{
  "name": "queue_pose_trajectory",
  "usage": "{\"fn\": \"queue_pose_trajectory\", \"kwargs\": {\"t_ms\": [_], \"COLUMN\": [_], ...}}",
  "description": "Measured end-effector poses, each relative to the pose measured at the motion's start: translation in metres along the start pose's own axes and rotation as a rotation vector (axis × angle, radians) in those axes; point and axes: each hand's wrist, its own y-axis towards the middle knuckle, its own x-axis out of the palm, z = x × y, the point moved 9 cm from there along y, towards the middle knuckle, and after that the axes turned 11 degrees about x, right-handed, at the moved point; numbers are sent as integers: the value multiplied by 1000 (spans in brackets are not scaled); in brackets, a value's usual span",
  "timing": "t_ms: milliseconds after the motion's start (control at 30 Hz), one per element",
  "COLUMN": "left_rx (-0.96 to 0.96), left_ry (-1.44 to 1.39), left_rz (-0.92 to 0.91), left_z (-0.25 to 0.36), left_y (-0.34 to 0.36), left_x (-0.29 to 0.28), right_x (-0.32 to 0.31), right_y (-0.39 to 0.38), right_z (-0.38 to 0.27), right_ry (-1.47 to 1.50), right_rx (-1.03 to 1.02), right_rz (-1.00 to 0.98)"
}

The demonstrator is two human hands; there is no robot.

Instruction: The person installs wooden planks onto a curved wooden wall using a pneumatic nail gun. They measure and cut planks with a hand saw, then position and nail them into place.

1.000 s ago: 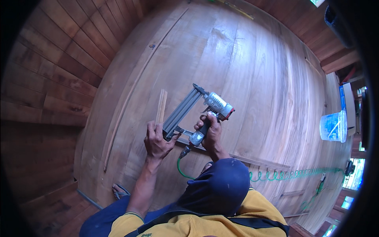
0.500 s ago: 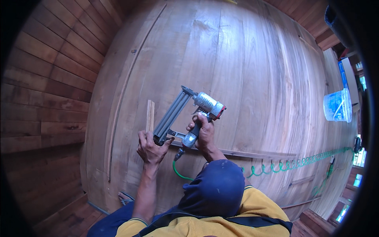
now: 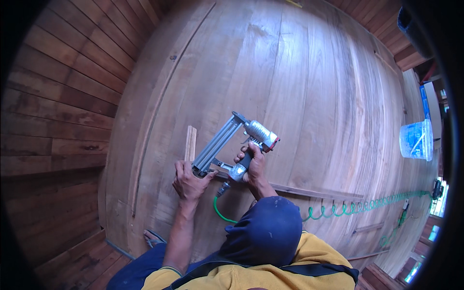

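A silver and black nail gun (image 3: 251, 140) lies across my two hands, its long magazine slanting down to the left. My right hand (image 3: 255, 166) is closed round the dark grip, just below the silver body with its red end cap. At the magazine's rear end my left hand (image 3: 189, 182) is closed, the thumb pressed against it. A short wooden strip (image 3: 191, 142) sticks out just beyond my left fingers; whether they touch it I cannot tell. From the grip's base runs a green air hose (image 3: 218, 210), partly hidden behind navy cloth.
Wide wooden boards (image 3: 241, 87) form the surface ahead. A long thin batten (image 3: 159, 96) lies on the left, another strip (image 3: 314, 192) to the right of my hands. The coiled green hose (image 3: 357, 208) stretches rightward. A translucent bucket (image 3: 415, 140) stands at far right; plank wall (image 3: 63, 111) at left.
The whole view has shifted slightly, so the surroundings sit a little to the right and lower. Both hands keep their hold on the nail gun.
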Motion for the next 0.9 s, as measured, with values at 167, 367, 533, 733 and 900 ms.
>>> {"fn": "queue_pose_trajectory", "kwargs": {"t_ms": [167,367,533,733,900], "left_rx": [14,22,64,179,167], "left_ry": [-295,-377,-423,-429,-454], "left_rz": [13,53,-16,-71,-120], "left_z": [-3,-10,-5,9,14], "left_y": [8,19,28,42,56], "left_x": [9,22,34,37,40], "right_x": [9,11,5,-4,-12], "right_y": [-4,-19,-32,-34,-34], "right_z": [-4,-10,-20,-25,-26], "right_ry": [28,118,117,186,219], "right_rx": [-27,-84,-179,-258,-370], "right_rz": [-159,-218,-153,-121,-58]}}
